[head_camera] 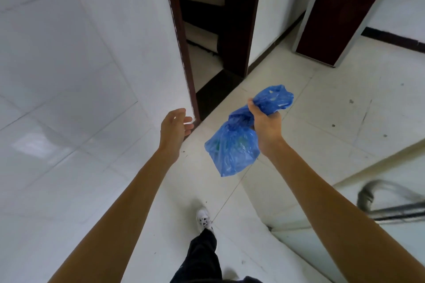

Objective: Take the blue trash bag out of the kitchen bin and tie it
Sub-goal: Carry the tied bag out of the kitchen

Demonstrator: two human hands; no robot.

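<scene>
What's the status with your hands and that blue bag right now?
Right hand gripping blue trash bag at its gathered neck, bag off the floor. Left hand open, empty. Nothing in the way.

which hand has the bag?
The right hand, closed around the twisted neck of the blue trash bag. The left hand is open and empty, apart from the bag.

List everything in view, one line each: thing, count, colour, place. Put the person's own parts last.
blue trash bag: one, blue, hanging in the air from the right hand, neck gathered.
floor: one, white tiles, underneath, with dark specks.
wall: one, white tiles, on the left.
door frame: one, dark brown, centre top, open onto another room.
cabinet: one, dark brown with pale edging, top right.
shoe: one, white, on the floor at the bottom.
trouser leg: one, black, bottom centre.
left hand: one, open, empty.
right hand: one, closed on the bag's neck.
</scene>
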